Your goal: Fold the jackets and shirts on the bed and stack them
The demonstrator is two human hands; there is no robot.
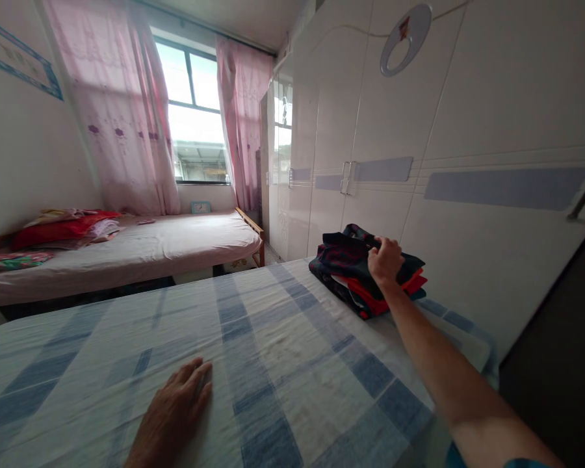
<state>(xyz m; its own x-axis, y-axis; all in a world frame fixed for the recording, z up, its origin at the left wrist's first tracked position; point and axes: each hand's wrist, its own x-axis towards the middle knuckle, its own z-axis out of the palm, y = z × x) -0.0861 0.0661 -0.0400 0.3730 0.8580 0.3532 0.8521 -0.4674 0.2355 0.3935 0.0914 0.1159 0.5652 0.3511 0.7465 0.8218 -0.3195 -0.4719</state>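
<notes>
A stack of folded clothes [365,276] — dark navy and plaid pieces on top, red and white layers showing beneath — sits at the far right corner of a bed covered with a blue-checked sheet [273,351], close to the white wardrobe [419,162]. The person's right hand [384,260] lies on top of the pile with the arm stretched full length, fingers curled over the uppermost garment; whether they pinch the cloth or only press on it cannot be told from this angle. The left hand [178,406] rests flat on the sheet near the front edge, fingers spread and holding nothing, well apart from the stack.

Judging by the scene, the folding looks finished: the garments lie squared in one bundle and no loose item shows on the checked sheet. What appears left is the handling of the pile itself — gripped or steadied at the bed's edge beside the wardrobe, whose doors stand shut.

Beyond, a second bed [141,247] with a pink sheet carries red bedding [63,227] at its head, under a window hung with pink curtains [121,123].
</notes>
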